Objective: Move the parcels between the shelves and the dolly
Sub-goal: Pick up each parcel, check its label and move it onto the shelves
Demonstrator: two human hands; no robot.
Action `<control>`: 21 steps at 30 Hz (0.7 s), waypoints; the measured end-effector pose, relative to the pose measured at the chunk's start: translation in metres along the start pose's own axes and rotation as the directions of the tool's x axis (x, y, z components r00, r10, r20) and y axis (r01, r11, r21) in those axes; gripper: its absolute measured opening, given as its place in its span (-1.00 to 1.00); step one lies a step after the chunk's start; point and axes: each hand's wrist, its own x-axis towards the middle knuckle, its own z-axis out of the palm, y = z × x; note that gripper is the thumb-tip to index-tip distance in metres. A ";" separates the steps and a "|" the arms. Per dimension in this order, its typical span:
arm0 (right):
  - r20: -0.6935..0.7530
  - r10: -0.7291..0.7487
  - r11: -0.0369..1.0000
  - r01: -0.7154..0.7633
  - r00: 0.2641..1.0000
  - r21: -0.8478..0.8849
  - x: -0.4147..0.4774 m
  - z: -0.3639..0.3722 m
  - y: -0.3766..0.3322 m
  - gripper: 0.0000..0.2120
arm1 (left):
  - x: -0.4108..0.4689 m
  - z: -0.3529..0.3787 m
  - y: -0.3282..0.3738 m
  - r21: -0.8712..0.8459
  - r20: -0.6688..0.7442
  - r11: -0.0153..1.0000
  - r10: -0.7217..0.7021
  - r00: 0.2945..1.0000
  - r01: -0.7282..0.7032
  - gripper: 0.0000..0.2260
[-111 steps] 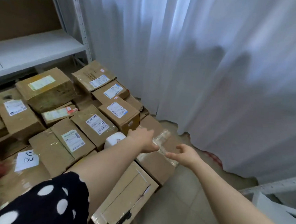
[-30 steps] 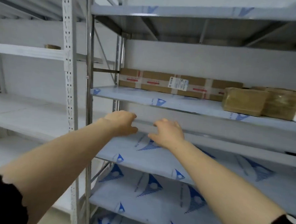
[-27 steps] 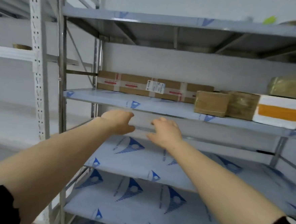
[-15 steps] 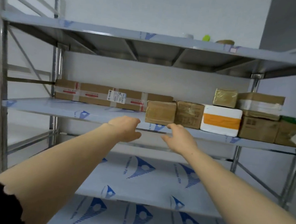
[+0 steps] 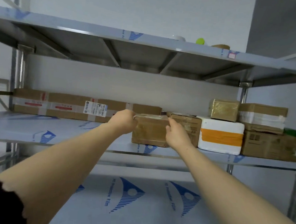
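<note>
My left hand (image 5: 123, 121) has its fingers curled closed against the left edge of a small brown parcel (image 5: 150, 130) wrapped in clear tape; my right hand (image 5: 177, 135) presses on its right side, fingers reaching between it and the next carton (image 5: 188, 127). The parcel sits on the middle shelf (image 5: 54, 131), whose blue-printed film is too blurred to read here. Beyond my left fingers lies a long box (image 5: 65, 106) with a white barcode label (image 5: 95, 108), its print illegible. Past my right fingers stands a white foam box (image 5: 221, 134) banded with orange tape.
</note>
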 end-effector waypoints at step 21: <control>-0.146 0.061 0.986 -0.037 0.987 0.164 0.033 0.029 -0.024 -0.64 | 0.014 -0.007 -0.034 -0.438 -0.121 0.859 -0.349 0.929 0.266 -0.72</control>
